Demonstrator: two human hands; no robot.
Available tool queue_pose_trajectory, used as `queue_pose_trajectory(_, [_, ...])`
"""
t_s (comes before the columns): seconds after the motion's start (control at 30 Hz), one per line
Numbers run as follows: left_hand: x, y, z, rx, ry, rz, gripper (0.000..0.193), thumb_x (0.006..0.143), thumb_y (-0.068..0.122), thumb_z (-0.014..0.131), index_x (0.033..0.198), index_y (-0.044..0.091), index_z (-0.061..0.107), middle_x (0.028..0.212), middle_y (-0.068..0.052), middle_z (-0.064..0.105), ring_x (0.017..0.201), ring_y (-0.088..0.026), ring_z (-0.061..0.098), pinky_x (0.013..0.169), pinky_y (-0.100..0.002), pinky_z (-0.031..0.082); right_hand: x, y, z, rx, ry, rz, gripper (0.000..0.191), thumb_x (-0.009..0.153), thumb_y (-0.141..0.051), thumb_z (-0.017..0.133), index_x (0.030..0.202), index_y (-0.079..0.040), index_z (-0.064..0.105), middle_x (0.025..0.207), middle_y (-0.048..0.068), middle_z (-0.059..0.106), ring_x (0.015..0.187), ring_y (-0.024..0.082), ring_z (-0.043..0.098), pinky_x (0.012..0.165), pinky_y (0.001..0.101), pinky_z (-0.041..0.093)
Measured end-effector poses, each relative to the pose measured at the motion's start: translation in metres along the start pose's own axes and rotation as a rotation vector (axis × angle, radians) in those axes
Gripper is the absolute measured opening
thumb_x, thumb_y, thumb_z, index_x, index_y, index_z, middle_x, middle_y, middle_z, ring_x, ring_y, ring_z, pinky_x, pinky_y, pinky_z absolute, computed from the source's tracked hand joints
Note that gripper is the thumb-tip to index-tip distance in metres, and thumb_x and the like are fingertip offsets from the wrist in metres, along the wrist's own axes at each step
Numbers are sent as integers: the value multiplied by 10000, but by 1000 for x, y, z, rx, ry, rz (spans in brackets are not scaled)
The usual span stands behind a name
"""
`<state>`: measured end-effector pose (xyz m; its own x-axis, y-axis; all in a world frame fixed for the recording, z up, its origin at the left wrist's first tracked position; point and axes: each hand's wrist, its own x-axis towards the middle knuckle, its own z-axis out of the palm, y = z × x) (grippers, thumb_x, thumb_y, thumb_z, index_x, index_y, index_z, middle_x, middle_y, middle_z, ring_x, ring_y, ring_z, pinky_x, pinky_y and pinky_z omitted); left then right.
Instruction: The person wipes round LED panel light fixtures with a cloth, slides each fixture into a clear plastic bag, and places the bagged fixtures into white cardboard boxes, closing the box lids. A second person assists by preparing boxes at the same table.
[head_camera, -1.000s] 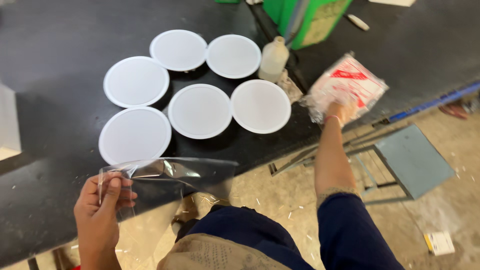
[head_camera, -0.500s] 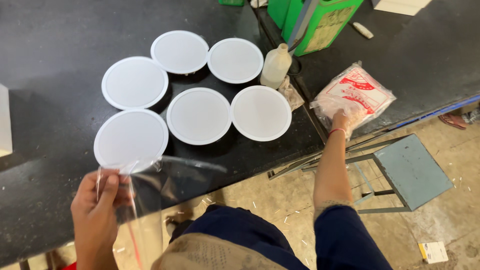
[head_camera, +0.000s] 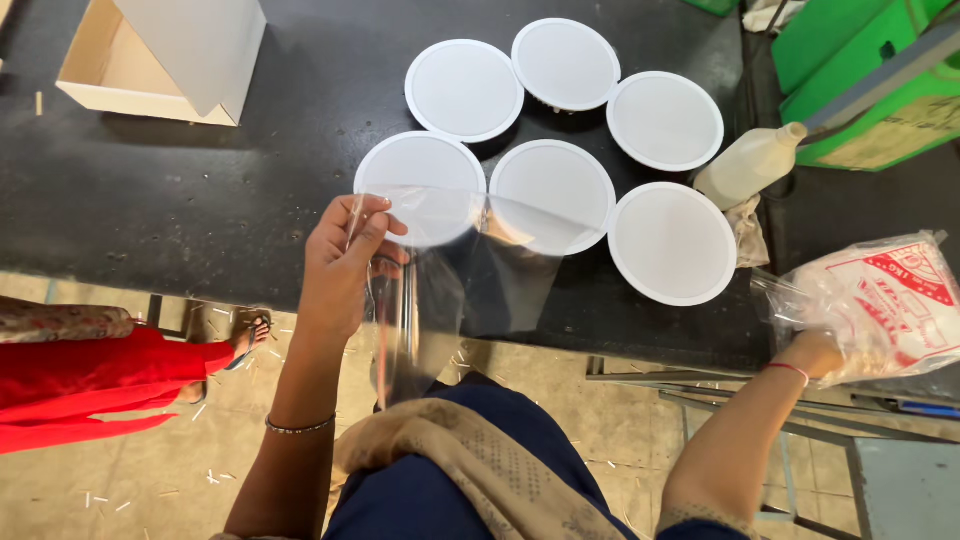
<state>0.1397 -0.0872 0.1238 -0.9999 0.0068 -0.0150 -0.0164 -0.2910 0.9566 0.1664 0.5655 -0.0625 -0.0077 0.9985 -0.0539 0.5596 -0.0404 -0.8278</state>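
An open cardboard box (head_camera: 160, 60) stands at the far left of the dark surface (head_camera: 200, 200). The left hand (head_camera: 345, 265) pinches a clear plastic bag (head_camera: 450, 270) between closed fingers (head_camera: 375, 225); the bag hangs over the surface's near edge, overlapping one of six white round discs (head_camera: 465, 90). A white bottle (head_camera: 750, 165) lies beside the discs. The right hand (head_camera: 815, 355) grips a printed plastic packet (head_camera: 885, 300) at the right edge.

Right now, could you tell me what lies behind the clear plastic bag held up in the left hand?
Through the clear plastic bag in the left hand show the near edges of two white round discs on the black table. Lower down, floor and dark clothing show through. Nothing seems fully hidden.
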Motion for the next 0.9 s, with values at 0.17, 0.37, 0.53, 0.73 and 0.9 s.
queue_pose_trajectory(0.17, [-7, -15, -18, -3, 8, 3, 162, 1074, 118, 583, 1214, 37, 606, 983, -69, 676, 735, -127, 627, 619, -263, 498, -8, -6, -8, 927, -364, 186, 430, 969, -415, 588, 1167, -34, 615, 952, 120, 632, 836, 272, 623, 735, 419, 554])
queue_pose_trajectory(0.37, [-18, -45, -52, -27, 11, -8, 91, 1158, 53, 581, 1246, 29, 589, 1086, -119, 691, 824, -173, 649, 736, -304, 533, -16, 3, -9, 1514, -414, -153, 331, 986, -3, 617, 1305, -84, 578, 1133, 73, 647, 946, 212, 624, 785, 348, 546])
queue_pose_trajectory(0.53, [-18, -68, -70, -25, -17, 39, 14, 1181, 1, 562, 1194, 3, 561, 1101, -148, 691, 891, -197, 672, 751, -329, 558, -11, 9, -2, 1055, -227, -476, 379, 1049, 28, 575, 1425, -9, 604, 1413, 96, 534, 1264, 247, 547, 1004, 365, 507])
queue_pose_trajectory(0.73, [-14, -52, -60, -55, 5, 8, 47, 1170, 49, 592, 1200, 21, 568, 1056, -140, 696, 837, -216, 669, 729, -339, 550, 5, 2, -3, -416, -33, -597, 431, 1089, -232, 515, 1457, -11, 555, 1503, 215, 516, 1395, 380, 498, 1158, 473, 412])
queue_pose_trajectory(0.9, [-17, -30, -37, -46, -3, 58, 67, 1191, 75, 590, 1229, 25, 566, 1056, -133, 695, 799, -194, 654, 739, -335, 536, -30, 11, -30, -447, -65, -595, 530, 1105, -321, 563, 1489, 26, 450, 1522, 291, 475, 1420, 451, 448, 1206, 510, 326])
